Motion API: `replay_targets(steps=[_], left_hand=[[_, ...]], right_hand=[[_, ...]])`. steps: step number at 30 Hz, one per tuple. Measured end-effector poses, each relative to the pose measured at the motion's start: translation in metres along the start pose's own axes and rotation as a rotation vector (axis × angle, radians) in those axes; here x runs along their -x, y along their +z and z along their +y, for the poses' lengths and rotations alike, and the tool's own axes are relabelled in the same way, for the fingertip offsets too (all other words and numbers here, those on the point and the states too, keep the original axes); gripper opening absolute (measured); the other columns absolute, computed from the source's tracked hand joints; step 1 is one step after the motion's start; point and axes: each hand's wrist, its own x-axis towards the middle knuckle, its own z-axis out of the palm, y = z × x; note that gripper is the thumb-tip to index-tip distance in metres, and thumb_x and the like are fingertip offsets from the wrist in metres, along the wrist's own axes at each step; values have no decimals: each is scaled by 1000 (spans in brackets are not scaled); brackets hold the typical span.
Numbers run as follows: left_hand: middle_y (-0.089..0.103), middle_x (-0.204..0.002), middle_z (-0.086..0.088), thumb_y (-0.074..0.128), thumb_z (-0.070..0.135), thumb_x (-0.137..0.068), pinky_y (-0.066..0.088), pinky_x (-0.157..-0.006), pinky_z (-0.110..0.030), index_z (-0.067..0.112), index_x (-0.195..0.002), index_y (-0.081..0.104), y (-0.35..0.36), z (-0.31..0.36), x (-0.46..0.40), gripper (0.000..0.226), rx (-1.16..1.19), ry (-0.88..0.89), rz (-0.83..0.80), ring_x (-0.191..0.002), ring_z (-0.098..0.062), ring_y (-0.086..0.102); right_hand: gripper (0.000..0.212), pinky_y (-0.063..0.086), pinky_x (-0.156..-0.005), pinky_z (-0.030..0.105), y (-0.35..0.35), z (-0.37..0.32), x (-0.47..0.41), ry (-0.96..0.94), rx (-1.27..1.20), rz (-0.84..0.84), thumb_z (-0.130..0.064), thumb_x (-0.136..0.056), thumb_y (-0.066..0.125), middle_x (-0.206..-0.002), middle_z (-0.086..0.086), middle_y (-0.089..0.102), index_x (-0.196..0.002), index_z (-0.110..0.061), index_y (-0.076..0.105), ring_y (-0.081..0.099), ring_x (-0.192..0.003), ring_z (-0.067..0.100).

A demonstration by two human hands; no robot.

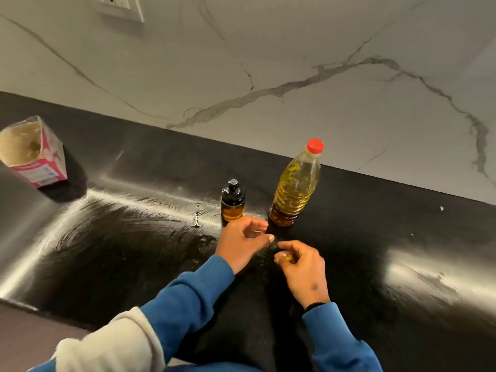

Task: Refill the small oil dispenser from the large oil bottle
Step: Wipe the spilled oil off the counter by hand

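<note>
glossy black counter (134, 237) met a veined marble wall (268, 63); ribbed plastic oil bottle (294, 189) and small dispenser (232, 201) stood upright; left hand (241, 244) and right hand (303, 269) hovered loosely curled, apart, whether the right held anything couldn't be told.

A single wide-angle camera sat on the person's head and looked forward and down, tilted, across the dark counter (134, 237) toward the marble wall (268, 63). It sat close above both forearms, with the wall's edge running diagonally.
</note>
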Motion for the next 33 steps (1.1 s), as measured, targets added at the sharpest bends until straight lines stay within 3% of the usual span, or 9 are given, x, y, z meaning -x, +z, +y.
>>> replay_targets(steps=[3, 5, 7, 13, 18, 23, 27, 30, 33], left_hand=[[78, -92, 2, 86, 11, -79, 60, -91, -37, 19, -95, 76, -20, -14, 18, 20, 3, -24, 19, -91, -11, 74], [79, -91, 3, 86, 13, -79, 60, -91, -39, 21, -95, 78, -38, -23, 30, 19, 15, -39, 66, -91, -13, 74], [78, -92, 3, 86, 12, -80, 60, -92, -37, 21, -95, 78, -57, -29, 42, 19, 23, -43, 126, -92, -14, 74], [77, -95, 4, 83, 10, -83, 59, -90, -31, 21, -98, 76, -98, -41, 73, 20, -9, -35, 282, -93, -9, 72], [75, -99, 7, 81, 11, -85, 57, -90, -25, 19, -102, 75, -105, -48, 98, 20, -60, -14, 338, -95, -2, 70], [76, -100, 10, 80, 9, -86, 57, -93, -30, 24, -101, 74, -111, -59, 110, 22, -85, 4, 418, -96, -2, 71], [73, -108, 8, 78, 11, -87, 54, -96, -28, 25, -110, 71, -118, -77, 111, 28, -232, 93, 475, -103, -9, 68], [66, -118, 4, 76, 10, -89, 42, -98, -10, 17, -121, 69, -120, -89, 110, 34, -359, 134, 514, -112, -14, 62], [64, -124, -2, 72, 11, -92, 43, -106, -24, 12, -127, 65, -121, -99, 108, 37, -427, 160, 540, -119, -17, 58]], right_hand=[[19, 53, -84, 17, 19, -8, 11, -79, 54, -46, -14, -87, 74, -95, -11, 72, -102, -25, 76, 66, -88, 2], [15, 54, -83, 25, 26, -11, 10, -162, 122, 20, -12, -84, 76, -92, -4, 73, -97, -19, 78, 67, -84, 10], [10, 55, -80, 32, 30, -8, 4, -264, 210, 120, -7, -81, 77, -90, 4, 70, -90, -11, 78, 66, -79, 20], [3, 41, -75, 23, 52, -2, -2, -351, 434, 110, -1, -87, 66, -102, 11, 55, -89, 1, 68, 52, -79, 17], [23, 55, -65, 41, 83, -8, 20, -592, 649, 18, -2, -75, 81, -66, 7, 60, -61, -8, 64, 54, -66, 28], [5, 57, -82, 40, 92, 4, 46, -594, 590, -49, -6, -84, 72, -91, 10, 69, -81, -3, 74, 62, -88, 30], [27, 46, -107, 38, 87, 13, 49, -591, 554, -101, -9, -93, 61, -121, 17, 65, -117, 1, 68, 58, -118, 32], [53, 12, -123, 33, 90, 3, 52, -472, 660, -352, -29, -106, 35, -158, 19, 31, -150, 0, 34, 23, -150, 29], [75, 0, -125, 41, 103, 0, 64, -451, 777, -465, -53, -101, 10, -165, 17, -3, -157, -3, 7, -5, -154, 29]])
